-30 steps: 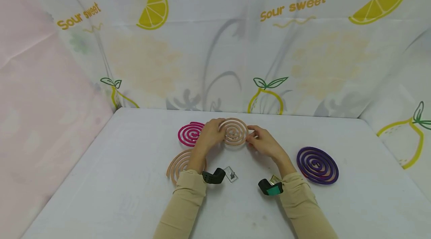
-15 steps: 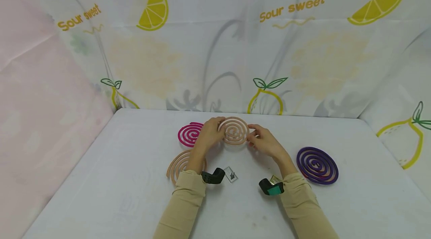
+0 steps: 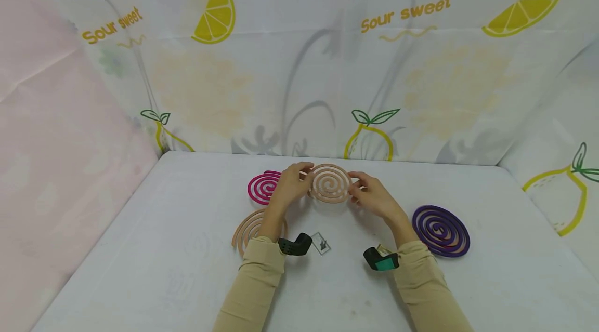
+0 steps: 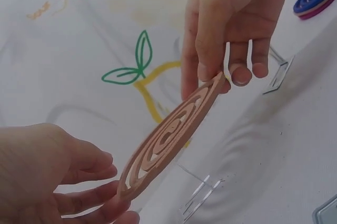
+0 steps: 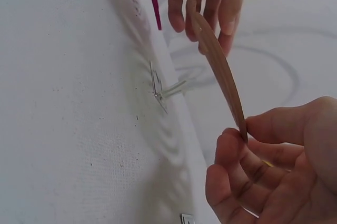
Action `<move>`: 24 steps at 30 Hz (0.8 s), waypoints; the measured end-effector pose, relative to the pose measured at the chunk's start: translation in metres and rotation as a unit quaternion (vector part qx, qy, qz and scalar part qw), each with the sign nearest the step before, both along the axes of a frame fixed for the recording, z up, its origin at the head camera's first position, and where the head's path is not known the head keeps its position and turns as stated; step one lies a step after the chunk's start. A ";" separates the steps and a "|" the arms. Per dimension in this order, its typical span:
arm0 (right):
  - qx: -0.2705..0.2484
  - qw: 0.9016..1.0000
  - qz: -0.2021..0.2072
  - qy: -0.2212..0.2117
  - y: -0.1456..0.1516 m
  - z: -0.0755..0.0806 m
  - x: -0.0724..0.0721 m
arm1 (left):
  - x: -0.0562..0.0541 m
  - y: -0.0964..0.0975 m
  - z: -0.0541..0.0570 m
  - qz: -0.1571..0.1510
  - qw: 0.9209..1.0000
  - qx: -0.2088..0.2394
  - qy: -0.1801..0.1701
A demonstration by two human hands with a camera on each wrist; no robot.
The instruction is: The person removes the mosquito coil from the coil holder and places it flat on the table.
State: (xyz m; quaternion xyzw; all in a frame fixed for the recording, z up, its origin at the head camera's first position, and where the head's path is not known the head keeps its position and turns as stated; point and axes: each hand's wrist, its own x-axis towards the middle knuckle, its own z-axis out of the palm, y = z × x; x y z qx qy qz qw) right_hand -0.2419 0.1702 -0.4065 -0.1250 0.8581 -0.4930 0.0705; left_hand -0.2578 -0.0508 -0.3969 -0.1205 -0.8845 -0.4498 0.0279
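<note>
A tan mosquito coil [image 3: 329, 185] is held raised over the table between both hands, tilted so its spiral faces the head camera. My left hand [image 3: 293, 182] holds its left edge, with fingertips at the rim. On the opposite side, my right hand [image 5: 284, 166] pinches the edge between thumb and forefinger, the other fingers curled below. The coil's shadow falls on the tabletop. Under it, in the right wrist view, stands a thin metal coil stand [image 5: 158, 95] with an upright prong.
A pink coil [image 3: 262, 188] and another tan coil [image 3: 241, 230] lie left, partly hidden by the left arm. Stacked coils with a purple one [image 3: 440, 230] on top lie right. A flat metal stand [image 3: 321, 243] lies between the forearms. Printed cloth [image 3: 299, 62] hangs behind the table.
The held tan coil has shifted slightly to the right and turned a little more toward the head camera. The right hand has moved right with it; the left hand has barely moved.
</note>
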 end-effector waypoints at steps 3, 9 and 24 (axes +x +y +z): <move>-0.008 1.000 0.002 -0.003 0.002 0.002 0.001 | 0.000 0.000 0.001 0.002 1.000 0.004 -0.001; -0.017 1.000 0.007 -0.011 0.005 0.004 0.002 | 0.000 0.000 0.002 0.000 1.000 0.003 -0.003; -0.004 1.000 0.011 0.004 0.011 0.006 0.003 | 0.000 0.003 0.001 -0.023 0.999 -0.028 -0.003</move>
